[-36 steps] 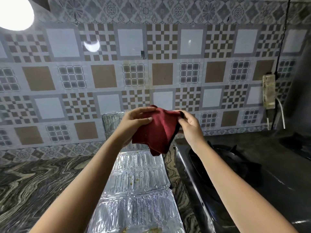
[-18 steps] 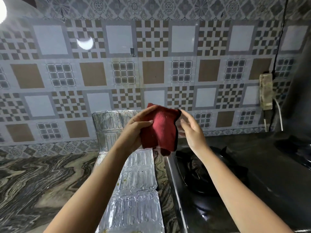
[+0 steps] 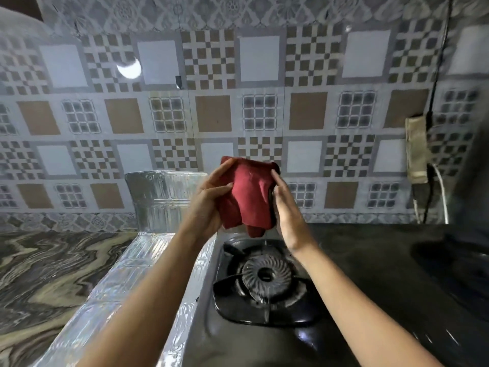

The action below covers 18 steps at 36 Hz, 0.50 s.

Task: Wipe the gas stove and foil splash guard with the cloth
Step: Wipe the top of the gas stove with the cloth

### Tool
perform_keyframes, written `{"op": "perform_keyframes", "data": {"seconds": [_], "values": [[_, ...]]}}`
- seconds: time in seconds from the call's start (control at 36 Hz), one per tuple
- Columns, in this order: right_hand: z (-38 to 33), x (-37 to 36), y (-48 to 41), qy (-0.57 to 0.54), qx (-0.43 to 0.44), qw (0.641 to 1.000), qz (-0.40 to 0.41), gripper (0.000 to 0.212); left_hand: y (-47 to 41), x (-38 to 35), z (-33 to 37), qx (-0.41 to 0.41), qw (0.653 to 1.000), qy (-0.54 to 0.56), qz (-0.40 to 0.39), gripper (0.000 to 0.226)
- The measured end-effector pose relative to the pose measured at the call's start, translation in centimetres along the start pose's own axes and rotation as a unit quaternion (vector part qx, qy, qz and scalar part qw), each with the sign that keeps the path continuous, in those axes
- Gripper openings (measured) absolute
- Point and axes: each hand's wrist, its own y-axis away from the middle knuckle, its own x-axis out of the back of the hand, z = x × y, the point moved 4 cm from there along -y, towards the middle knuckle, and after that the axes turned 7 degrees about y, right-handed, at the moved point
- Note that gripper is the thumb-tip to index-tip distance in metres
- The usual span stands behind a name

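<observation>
Red cloth (image 3: pixel 248 197) pressed between left hand (image 3: pixel 209 205) and right hand (image 3: pixel 287 207), held directly above gas stove (image 3: pixel 264 282); foil splash guard (image 3: pixel 164 200) leftward.

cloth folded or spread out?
Folded: the red cloth is doubled into a compact bundle, held between left hand and right hand.

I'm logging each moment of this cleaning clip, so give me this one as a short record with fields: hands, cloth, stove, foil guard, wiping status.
left hand: grips the cloth's left side
right hand: flat against the cloth's right side
cloth: red, bunched, held in the air above the burner
stove: dark top, burner bare, no pot
foil guard: left of the stove, back panel upright against the wall
wiping status: cloth touches neither stove nor foil
</observation>
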Motion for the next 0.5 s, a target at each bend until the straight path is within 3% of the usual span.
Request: {"op": "perform_keyframes", "data": {"seconds": [0.25, 0.42, 0.5], "values": [[1.1, 2.6, -1.3, -0.058, -0.003, 0.998, 0.005, 0.038, 0.1, -1.0, -2.2, 0.009, 0.997, -0.074, 0.011, 0.046], [1.5, 2.8, -2.9, -0.005, -0.002, 1.000, -0.010, 0.029, -0.4, 0.6, -1.1, -0.009, 0.982, -0.182, 0.054, 0.043], [1.5, 2.2, -4.2, 0.009, -0.014, 0.999, -0.028, 0.026, -1.0, 1.6, -0.8, 0.011, 0.983, -0.181, 0.040, 0.048]]}}
